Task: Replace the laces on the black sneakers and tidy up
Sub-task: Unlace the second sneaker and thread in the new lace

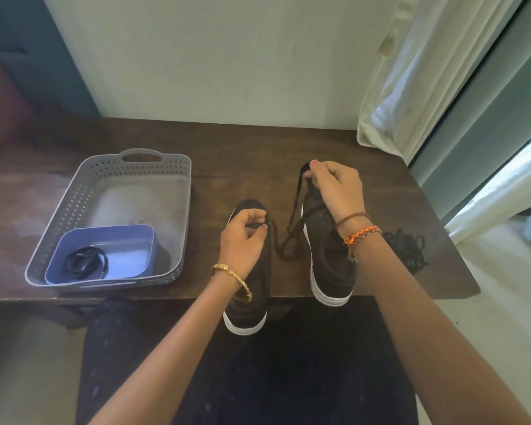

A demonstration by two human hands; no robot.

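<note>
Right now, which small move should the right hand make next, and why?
Probably keep drawing the lace up and away: the right hand pinches its raised end, yet slack loops lie between the two sneakers. The left hand steadies the other one.

two black sneakers point(328, 265), white soles, side by side, heels overhanging table edge. black lace point(293, 222) looped up from right sneaker, partly threaded.

The tabletop point(258, 142) is seen as dark, matt wood, worn pale beside the basket point(74, 210), which is perforated grey plastic. Inside the basket, a smooth plastic tub point(141, 237) is seen. Matt black cloth covers the sneakers point(331, 271), with white rubbery soles.
</note>
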